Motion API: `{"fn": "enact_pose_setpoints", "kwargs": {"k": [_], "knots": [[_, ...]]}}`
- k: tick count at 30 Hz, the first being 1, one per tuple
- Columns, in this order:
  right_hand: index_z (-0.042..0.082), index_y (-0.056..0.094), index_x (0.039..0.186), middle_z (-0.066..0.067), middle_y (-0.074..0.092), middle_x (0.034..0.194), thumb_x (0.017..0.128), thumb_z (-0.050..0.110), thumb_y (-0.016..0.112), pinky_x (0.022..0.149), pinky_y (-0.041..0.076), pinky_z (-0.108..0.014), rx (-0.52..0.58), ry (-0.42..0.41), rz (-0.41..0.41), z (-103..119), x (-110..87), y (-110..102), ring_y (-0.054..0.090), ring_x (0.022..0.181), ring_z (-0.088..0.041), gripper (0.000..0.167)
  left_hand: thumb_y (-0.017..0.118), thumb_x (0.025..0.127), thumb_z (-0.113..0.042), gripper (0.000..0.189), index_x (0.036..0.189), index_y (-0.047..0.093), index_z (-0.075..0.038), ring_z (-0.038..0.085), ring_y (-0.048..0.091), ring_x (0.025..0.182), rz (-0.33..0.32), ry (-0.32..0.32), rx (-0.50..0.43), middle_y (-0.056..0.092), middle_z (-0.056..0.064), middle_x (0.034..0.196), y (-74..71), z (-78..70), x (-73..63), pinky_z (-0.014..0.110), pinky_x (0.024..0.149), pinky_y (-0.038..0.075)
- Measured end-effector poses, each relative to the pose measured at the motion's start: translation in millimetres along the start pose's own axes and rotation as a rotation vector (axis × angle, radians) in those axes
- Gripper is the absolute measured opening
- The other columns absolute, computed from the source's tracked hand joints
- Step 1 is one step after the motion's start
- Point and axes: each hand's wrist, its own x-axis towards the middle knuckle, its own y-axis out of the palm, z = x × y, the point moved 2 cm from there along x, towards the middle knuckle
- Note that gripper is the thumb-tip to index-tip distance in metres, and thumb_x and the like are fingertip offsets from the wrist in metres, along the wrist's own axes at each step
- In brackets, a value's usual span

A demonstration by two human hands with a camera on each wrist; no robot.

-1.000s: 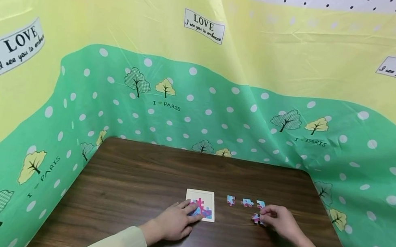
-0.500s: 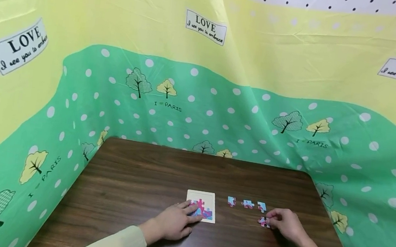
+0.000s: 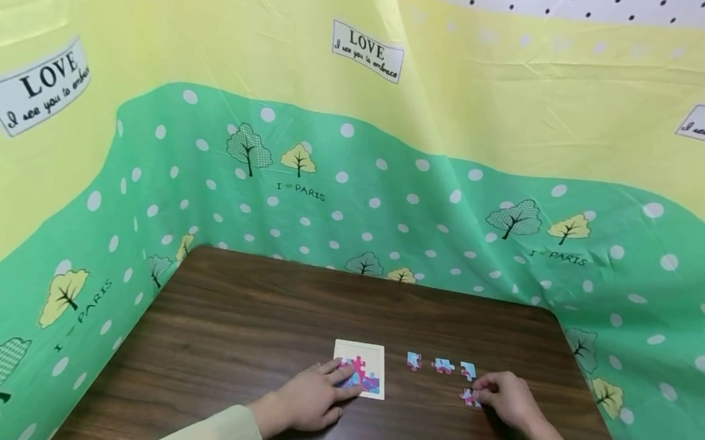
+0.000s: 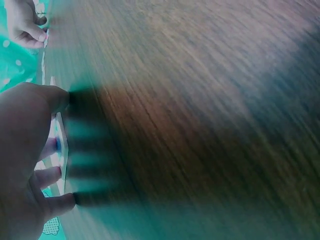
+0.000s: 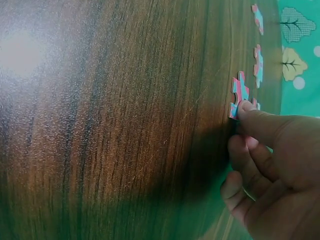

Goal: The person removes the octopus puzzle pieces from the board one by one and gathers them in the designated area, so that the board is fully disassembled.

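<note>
My left hand [image 3: 312,398] rests with its fingers spread over a small cream puzzle tray [image 3: 380,360]. In the tray, joined pink, blue and purple jigsaw pieces [image 3: 368,382] fill the near part, some covered by my fingers. In the left wrist view, the fingertips of my left hand [image 4: 22,155] reach the tray's edge and the tabletop. Off to the right, my right hand [image 3: 513,404] pinches a loose jigsaw puzzle piece [image 3: 470,397] between thumb and finger. That pink and blue piece [image 5: 241,87] shows close to the tabletop in the right wrist view, partly hidden by the thumb.
A row of loose jigsaw pieces lies right of the tray: a left one [image 3: 413,361], a middle one [image 3: 443,366] and a right one [image 3: 468,370]. All rest on a dark wooden table [image 3: 265,297]. A green and yellow printed curtain [image 3: 334,152] surrounds it.
My right hand has shifted a little to the right with the pinched puzzle piece, mostly in the first half second. The left hand stays on the tray.
</note>
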Motion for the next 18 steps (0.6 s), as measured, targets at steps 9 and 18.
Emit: {"fn": "enact_pose_setpoints", "kwargs": {"k": [9,18], "knots": [[0.011,0.078,0.091,0.003,0.072,0.085,0.087,0.012,0.08,0.07,0.052,-0.034,0.016,-0.003,-0.007,0.9,-0.7,-1.4,0.061,0.079,-0.013,0.005,0.053,0.102,-0.047,0.054,0.154,0.047,-0.035,0.034,0.046,0.146,-0.038,0.004,-0.024,0.046,0.005,0.16,1.5,2.2,-1.8,0.043,0.116,0.043],[0.013,0.077,0.091,0.003,0.07,0.084,0.089,0.014,0.079,0.07,0.05,-0.034,0.022,0.004,-0.006,1.9,-0.6,-2.7,0.06,0.079,-0.014,0.003,0.053,0.103,-0.047,0.053,0.155,0.047,-0.035,0.031,0.041,0.149,-0.027,0.004,-0.095,0.04,0.002,0.164,5.5,7.3,-3.2,0.054,0.117,0.039]]}}
